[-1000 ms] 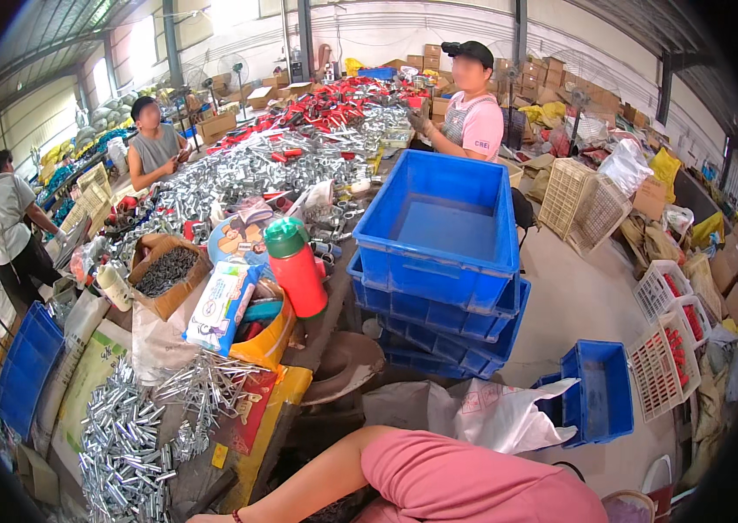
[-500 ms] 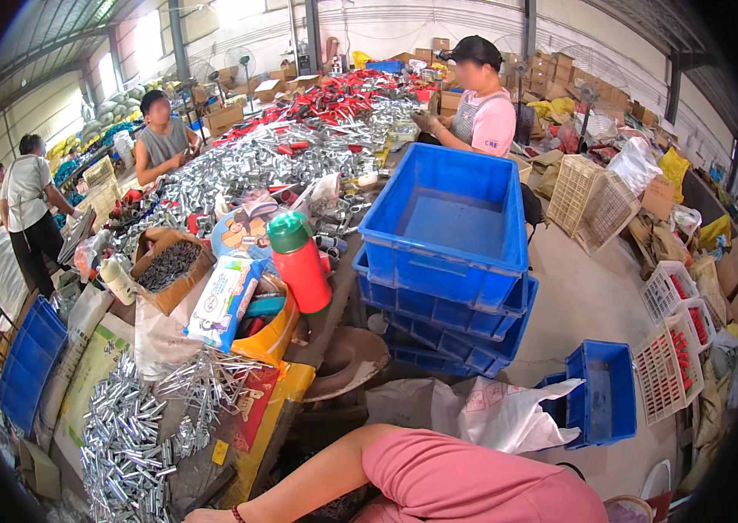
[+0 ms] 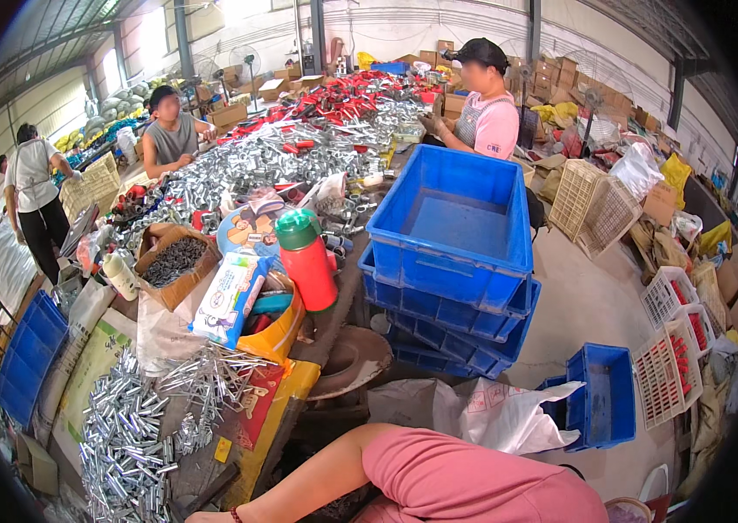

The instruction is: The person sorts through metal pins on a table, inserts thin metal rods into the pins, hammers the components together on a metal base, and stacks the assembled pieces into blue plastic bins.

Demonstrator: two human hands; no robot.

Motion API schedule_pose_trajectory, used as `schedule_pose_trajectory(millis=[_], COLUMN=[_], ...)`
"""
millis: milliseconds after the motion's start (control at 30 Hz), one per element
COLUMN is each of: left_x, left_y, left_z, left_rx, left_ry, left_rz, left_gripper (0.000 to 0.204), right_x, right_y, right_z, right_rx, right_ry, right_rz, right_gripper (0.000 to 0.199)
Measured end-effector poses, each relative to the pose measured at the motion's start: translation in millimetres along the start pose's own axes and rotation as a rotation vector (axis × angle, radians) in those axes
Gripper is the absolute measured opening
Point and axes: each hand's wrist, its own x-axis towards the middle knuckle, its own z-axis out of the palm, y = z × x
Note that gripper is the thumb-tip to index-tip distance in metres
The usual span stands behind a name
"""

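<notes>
At the bottom edge, my right forearm in a pink sleeve reaches to the lower left. Only a sliver of my right hand (image 3: 205, 517) shows past a dark beaded bracelet; the frame cuts off its fingers. Nearest to it are a dark bar (image 3: 209, 488) on the bench and a heap of shiny metal tubes (image 3: 125, 436). Thin metal rods (image 3: 212, 375) lie beyond these. My left hand is out of view.
A red bottle with a green lid (image 3: 308, 270), a wipes pack (image 3: 230, 296) and a carton of small dark parts (image 3: 173, 261) stand on the bench. Stacked blue crates (image 3: 447, 253) are to the right. Two co-workers flank a large metal-parts pile (image 3: 273, 148).
My forearm stays nearly in place, and the view shifts slightly. The co-worker left of the pile moves their hands apart. The person at far left now has an arm out to a crate.
</notes>
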Motion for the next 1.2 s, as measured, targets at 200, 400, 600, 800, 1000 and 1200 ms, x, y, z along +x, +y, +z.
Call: schedule_pose_trajectory(millis=[200,400,600,800,1000,1200], left_x=[43,38,32,20,53,49], left_y=[131,117,114,112,155,146], left_z=[-47,-45,-48,-40,-44,-43], left_rx=[0.113,0.106,0.172,-0.073,-0.161,-0.173], left_ry=[0.055,-0.042,0.036,0.112,0.103,0.142], left_rz=[0.055,-0.093,0.035,0.050,-0.072,-0.124], left_gripper=[0.041,0.028,0.020,0.015,0.013,0.013], right_x=[11,16,1,-5,-26,-19], right_y=[-16,-23,-23,-34,6,1], right_z=[-18,-21,-7,-42,-114,-118], right_rx=[-0.132,-0.335,-0.266,-0.111,-0.490,-0.383], right_ry=[-0.095,-0.157,-0.048,-0.082,-0.299,-0.195], right_rz=[-0.051,-0.070,-0.084,0.087,0.342,0.315], right_gripper=[0.020,0.018,0.026,0.012,0.012,0.022])
